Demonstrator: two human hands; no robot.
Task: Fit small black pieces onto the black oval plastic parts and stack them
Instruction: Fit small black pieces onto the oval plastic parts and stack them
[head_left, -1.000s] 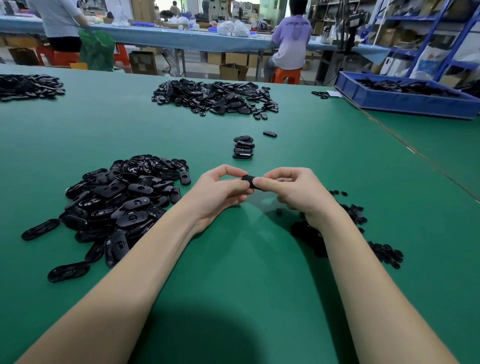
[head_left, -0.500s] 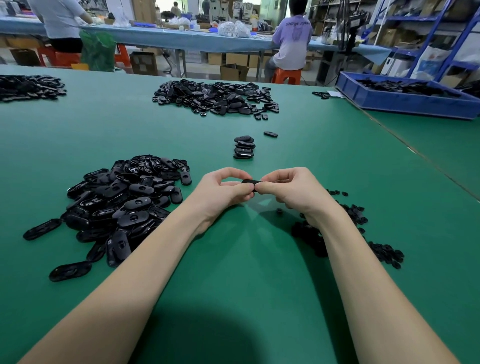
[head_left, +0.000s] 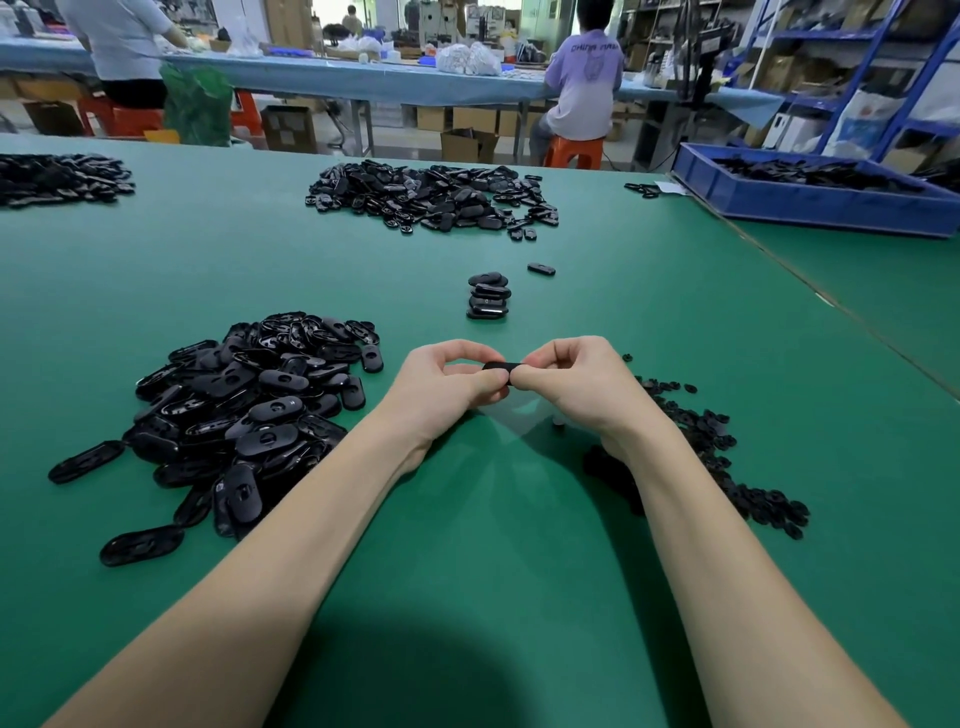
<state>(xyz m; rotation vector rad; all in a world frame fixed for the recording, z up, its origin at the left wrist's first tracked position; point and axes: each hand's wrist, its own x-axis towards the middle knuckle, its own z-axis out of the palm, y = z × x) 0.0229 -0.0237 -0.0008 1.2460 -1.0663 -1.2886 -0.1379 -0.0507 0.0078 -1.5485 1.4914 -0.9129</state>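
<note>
Hands, left (head_left: 447, 387) and right (head_left: 571, 382), pinch one oval part (head_left: 500, 367) (mostly hidden by fingertips).

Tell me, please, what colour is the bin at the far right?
Blue, seen in the head view: bin.

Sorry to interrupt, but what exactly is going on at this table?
A person is assembling plastic parts. Their left hand and right hand pinch one black oval part between them above the green table. A short stack stands just beyond, with loose ovals left and small pieces right.
</note>
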